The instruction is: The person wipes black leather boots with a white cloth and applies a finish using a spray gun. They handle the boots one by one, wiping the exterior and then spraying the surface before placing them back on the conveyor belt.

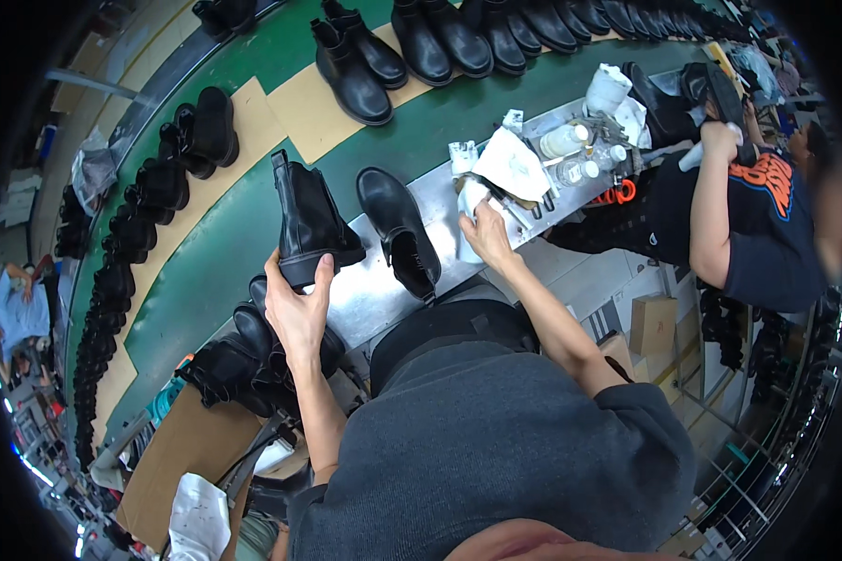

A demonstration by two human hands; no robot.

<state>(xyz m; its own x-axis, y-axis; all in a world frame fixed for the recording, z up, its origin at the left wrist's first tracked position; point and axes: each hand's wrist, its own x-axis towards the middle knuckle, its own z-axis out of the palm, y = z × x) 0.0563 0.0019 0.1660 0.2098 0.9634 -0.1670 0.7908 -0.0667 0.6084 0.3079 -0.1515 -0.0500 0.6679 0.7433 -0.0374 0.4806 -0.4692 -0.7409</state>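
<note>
Over on the left, a pile of black boots (253, 360) is sitting by the bench edge, and right above it the left hand (297, 309) is gripping a black ankle boot (309, 222) by the heel and sole, fingers curled round it, holding it upright just over the metal bench (370, 294). Next to it a second black boot (399, 229) is lying on the bench, and further right the right hand (486, 234) is closing on a white cloth (471, 201), with clear bottles (571, 154) beyond and a co-worker (753, 224) sitting far right.
</note>
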